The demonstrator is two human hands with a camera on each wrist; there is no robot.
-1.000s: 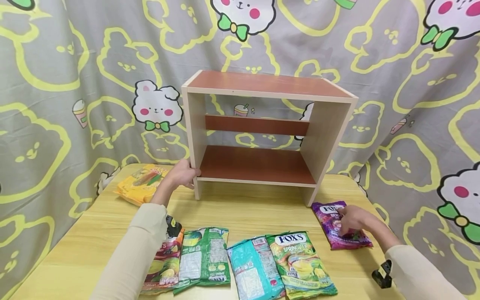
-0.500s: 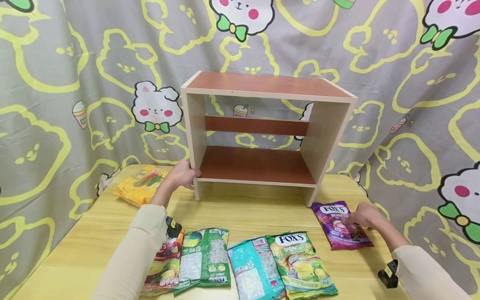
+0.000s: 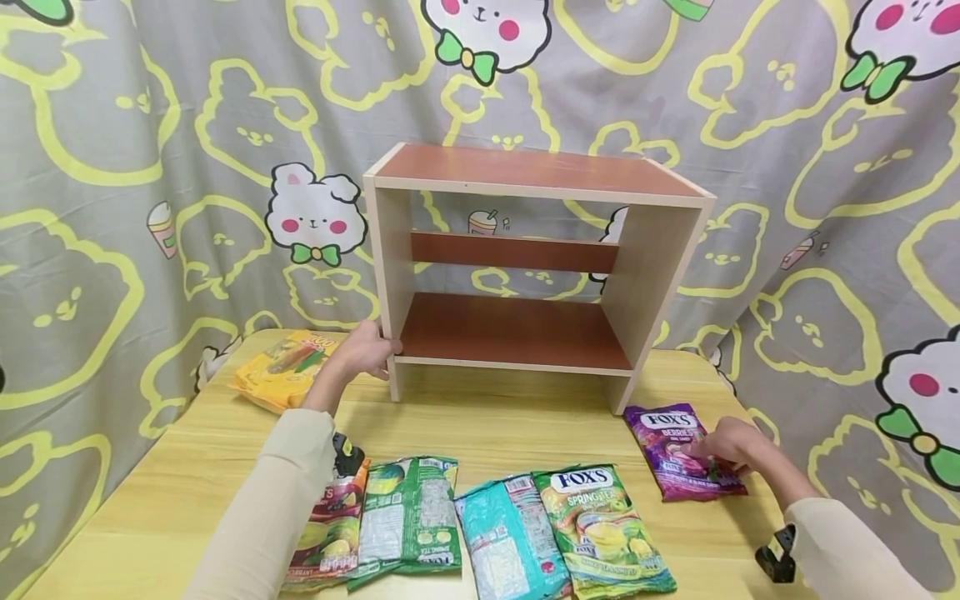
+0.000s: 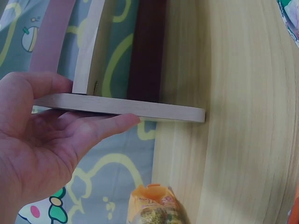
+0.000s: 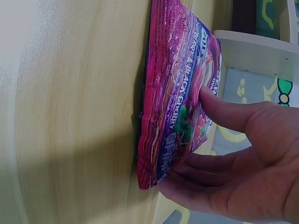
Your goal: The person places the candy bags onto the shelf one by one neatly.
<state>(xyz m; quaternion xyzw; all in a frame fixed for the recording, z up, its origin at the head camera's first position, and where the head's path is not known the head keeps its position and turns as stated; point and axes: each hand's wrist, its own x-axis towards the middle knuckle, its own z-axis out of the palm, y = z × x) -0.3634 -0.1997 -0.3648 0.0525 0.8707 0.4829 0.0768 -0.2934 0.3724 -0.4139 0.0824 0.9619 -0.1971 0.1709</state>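
Note:
A small two-tier shelf [image 3: 517,333] with pale sides and reddish-brown boards stands upright on the table. My left hand [image 3: 365,346] grips the front edge of its left side panel, thumb inside and fingers outside, as the left wrist view shows. To the right of the shelf lies a purple bag of Fox's Berries candy [image 3: 663,446]. My right hand [image 3: 731,446] holds this bag at its right edge. In the right wrist view, the thumb [image 5: 224,109] presses on the printed face while the other fingers curl at the bag's side, their tips partly hidden.
Along the table's front lie a red-orange candy bag [image 3: 330,537], partly behind the left forearm, a green bag [image 3: 411,517], a turquoise bag [image 3: 510,533] and a green-yellow Spring Tea bag [image 3: 600,525]. A yellow bag [image 3: 281,367] lies back left. A patterned curtain [image 3: 225,167] hangs behind.
My right hand has shifted from over the purple candy bag to its right edge, with the thumb now on its face. The left hand keeps its grip on the shelf.

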